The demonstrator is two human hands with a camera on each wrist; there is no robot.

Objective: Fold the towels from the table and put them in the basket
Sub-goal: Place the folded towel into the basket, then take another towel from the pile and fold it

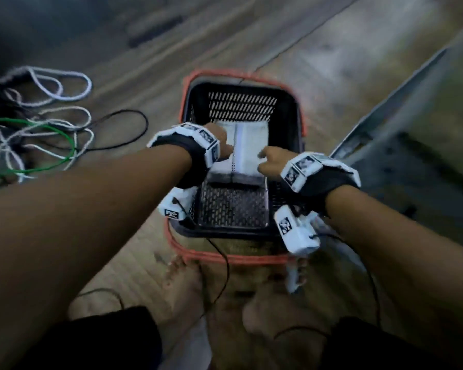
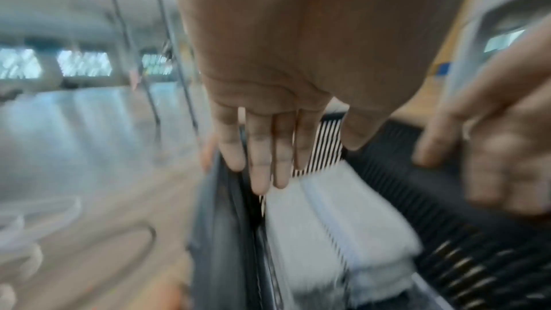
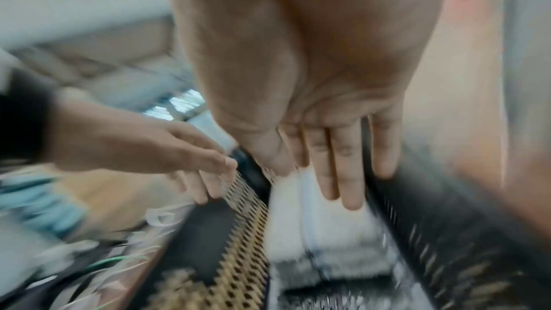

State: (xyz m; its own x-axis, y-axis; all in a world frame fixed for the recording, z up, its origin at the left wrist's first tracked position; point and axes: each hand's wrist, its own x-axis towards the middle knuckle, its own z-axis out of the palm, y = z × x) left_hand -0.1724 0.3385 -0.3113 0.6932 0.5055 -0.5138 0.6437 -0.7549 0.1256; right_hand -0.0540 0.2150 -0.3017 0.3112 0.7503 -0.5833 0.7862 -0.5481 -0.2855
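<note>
Both hands over the basket (image 1: 292,124), fingers straight, nothing gripped. Left hand (image 1: 219,141) sits at the left edge of the folded towel (image 1: 247,148); in the left wrist view its fingers (image 2: 262,162) point down along the basket's left wall, right beside the towel's edge, but blur hides whether they touch it. Right hand (image 1: 271,162) is at the towel's right edge; in the right wrist view its fingers (image 3: 337,173) lie flat over the towel's top, apparently resting on it.

Towel is white, folded into a rectangle with a seam down the middle, lying on the basket floor toward the far end. Bare mesh floor shows on the near side of it. More than one layer shows at its near edge in the wrist views.

Basket is black plastic with slotted walls and a red handle (image 1: 225,259) folded down around it, standing on wood floor (image 1: 318,49). Loose cables (image 1: 46,124), white, black and green, lie left of the basket. Metal table leg (image 1: 390,108) runs to the right of it. Both wrists carry black straps with white marker blocks (image 1: 198,134).
</note>
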